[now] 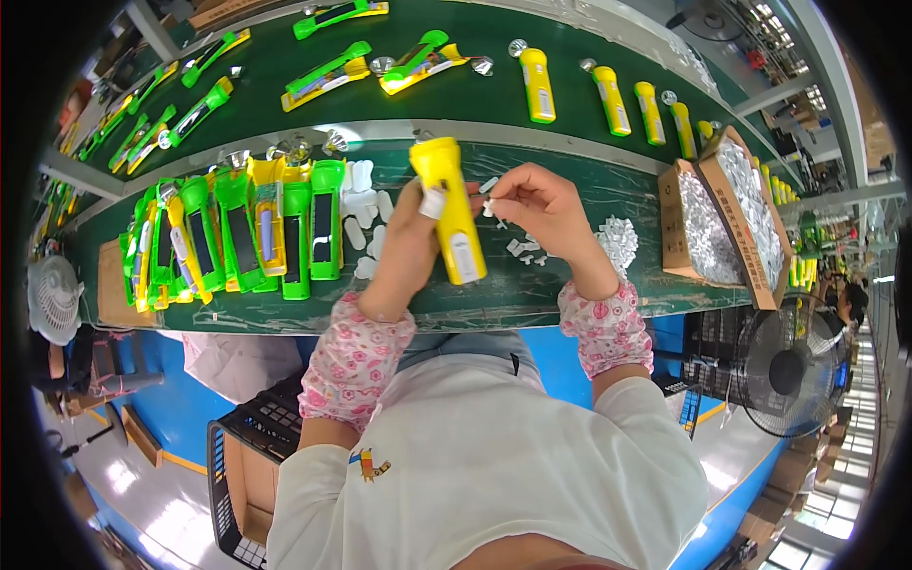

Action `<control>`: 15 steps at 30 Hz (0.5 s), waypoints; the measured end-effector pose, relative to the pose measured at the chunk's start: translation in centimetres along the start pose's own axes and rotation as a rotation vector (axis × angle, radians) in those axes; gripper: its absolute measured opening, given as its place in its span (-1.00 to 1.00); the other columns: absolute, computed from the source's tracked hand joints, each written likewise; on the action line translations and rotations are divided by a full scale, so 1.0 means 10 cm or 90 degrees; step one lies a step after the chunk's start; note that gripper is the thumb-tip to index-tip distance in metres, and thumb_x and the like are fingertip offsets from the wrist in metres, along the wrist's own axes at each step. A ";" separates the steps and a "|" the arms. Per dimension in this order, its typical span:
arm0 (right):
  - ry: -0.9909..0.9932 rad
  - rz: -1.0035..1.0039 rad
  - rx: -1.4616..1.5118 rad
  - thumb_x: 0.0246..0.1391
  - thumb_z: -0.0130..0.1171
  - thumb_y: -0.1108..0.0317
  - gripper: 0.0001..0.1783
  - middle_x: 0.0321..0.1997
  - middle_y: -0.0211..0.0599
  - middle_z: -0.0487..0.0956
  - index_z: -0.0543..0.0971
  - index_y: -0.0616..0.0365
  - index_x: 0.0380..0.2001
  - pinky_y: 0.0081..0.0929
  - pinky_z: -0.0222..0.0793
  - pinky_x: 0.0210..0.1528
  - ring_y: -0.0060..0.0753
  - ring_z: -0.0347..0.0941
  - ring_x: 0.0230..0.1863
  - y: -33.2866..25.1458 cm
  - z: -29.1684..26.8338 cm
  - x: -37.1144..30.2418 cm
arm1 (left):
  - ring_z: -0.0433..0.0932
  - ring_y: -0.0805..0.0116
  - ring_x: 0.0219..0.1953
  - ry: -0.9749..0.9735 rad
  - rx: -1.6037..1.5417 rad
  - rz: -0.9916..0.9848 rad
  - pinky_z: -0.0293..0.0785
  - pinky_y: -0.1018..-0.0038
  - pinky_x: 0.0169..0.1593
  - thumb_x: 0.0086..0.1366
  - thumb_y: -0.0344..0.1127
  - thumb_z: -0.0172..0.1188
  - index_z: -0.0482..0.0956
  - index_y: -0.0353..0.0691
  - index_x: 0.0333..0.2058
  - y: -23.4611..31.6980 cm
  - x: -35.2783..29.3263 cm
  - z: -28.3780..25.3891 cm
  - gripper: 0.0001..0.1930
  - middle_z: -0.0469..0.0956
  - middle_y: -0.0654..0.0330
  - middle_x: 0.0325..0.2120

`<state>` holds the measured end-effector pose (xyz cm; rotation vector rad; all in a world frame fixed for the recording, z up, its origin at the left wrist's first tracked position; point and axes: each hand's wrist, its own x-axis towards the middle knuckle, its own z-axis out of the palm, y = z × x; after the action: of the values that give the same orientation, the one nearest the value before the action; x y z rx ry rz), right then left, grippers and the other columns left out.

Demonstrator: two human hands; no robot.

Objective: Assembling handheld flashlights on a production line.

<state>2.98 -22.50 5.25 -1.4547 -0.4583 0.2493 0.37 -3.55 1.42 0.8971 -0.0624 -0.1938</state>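
My left hand (pixel 410 237) is wrapped round a yellow flashlight housing (pixel 458 223), held upright above the green bench with its wide head at the far end. A white patch shows on its side near my fingers. Just right of the housing, my right hand (pixel 543 204) pinches a small white plastic piece (pixel 489 207) between thumb and fingertips. Below that hand, loose white pieces (pixel 525 249) lie on the bench, and a larger pile of them (pixel 616 245) is to the right. White oval covers (pixel 359 204) are scattered left of my left hand.
Green and yellow flashlights (pixel 242 228) stand packed together on the bench's left. Cardboard boxes (pixel 727 214) of small silvery-white parts sit at the right. Beyond a raised edge, a green belt (pixel 494 95) carries more flashlights (pixel 538 87). Fans stand at left (pixel 55 299) and right (pixel 788 369).
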 end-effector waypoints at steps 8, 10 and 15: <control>0.086 -0.176 -0.212 -0.06 0.24 0.63 -0.85 -0.32 -0.32 0.43 0.56 0.21 -0.37 -0.63 0.41 -0.32 -0.54 0.45 -0.36 0.03 0.38 0.07 | 0.38 0.38 0.00 -0.069 0.197 0.136 0.31 0.46 0.09 0.37 -0.38 -0.06 -0.01 -0.38 0.20 -0.01 -0.14 -0.03 -0.50 0.32 0.09 0.00; 0.118 -0.209 -0.262 -0.05 0.26 0.59 -0.82 -0.32 -0.33 0.43 0.52 0.19 -0.34 -0.65 0.38 -0.35 -0.54 0.42 -0.38 0.06 0.40 0.06 | 0.39 0.38 -0.01 -0.059 0.220 0.127 0.33 0.46 0.07 0.37 -0.39 -0.07 -0.01 -0.38 0.20 0.04 -0.19 0.05 -0.50 0.32 0.09 -0.02; 0.143 -0.158 -0.237 -0.06 0.31 0.50 -0.68 -0.29 -0.39 0.37 0.39 0.12 -0.26 -0.65 0.31 -0.40 -0.58 0.32 -0.36 0.17 0.35 0.10 | 0.45 0.38 -0.12 -0.063 0.335 0.134 0.42 0.46 -0.06 0.38 -0.41 -0.11 -0.01 -0.35 0.19 -0.04 -0.17 -0.02 -0.54 0.35 0.07 -0.09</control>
<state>2.52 -18.75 3.95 -1.7449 -0.5137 -0.2072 -1.33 -3.29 1.00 1.3956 -0.3090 -0.0218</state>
